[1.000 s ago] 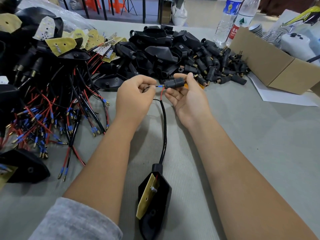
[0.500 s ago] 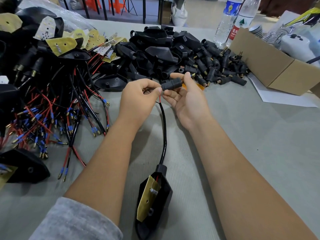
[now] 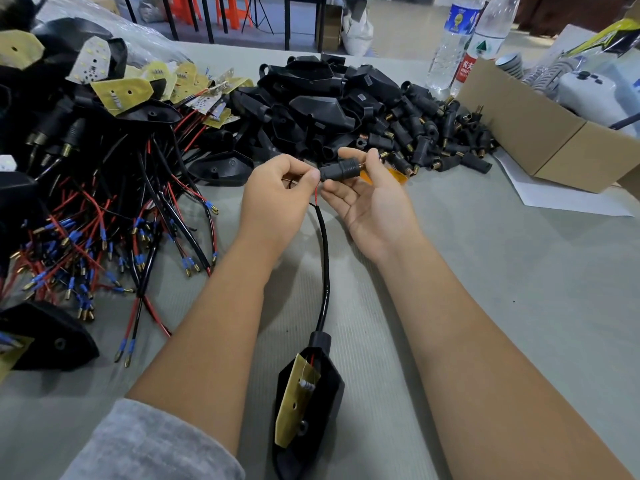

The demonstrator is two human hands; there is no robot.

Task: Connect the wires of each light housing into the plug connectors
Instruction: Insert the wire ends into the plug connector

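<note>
The right hand (image 3: 372, 206) holds a black plug connector (image 3: 341, 169) pinched between thumb and fingertips, palm turned up, the connector lying level with a small copper spring at its right end. The left hand (image 3: 277, 199) sits just to the left of the plug connector, its curled fingers pinching the thin wire ends right at the connector's left opening; a short length of red wire (image 3: 317, 192) shows just below that opening.

From there a black cable (image 3: 325, 265) runs down between the two forearms to a black light housing (image 3: 306, 410) lying on the grey surface (image 3: 519, 289), well below the plug connector. A yellow circuit board (image 3: 294, 400) sits tilted in the housing.

Behind the plug connector lies a heap of loose black plug connectors (image 3: 415, 133) and empty black housings (image 3: 311, 105). Far left of it is a tangled pile of wired housings (image 3: 86, 202) with red and black leads ending in blue-sleeved brass terminals. To the upper right of the connector stand a cardboard box (image 3: 540, 133) and two clear water bottles (image 3: 464, 39), with a white sheet of paper (image 3: 561, 199) under the box's near corner.
</note>
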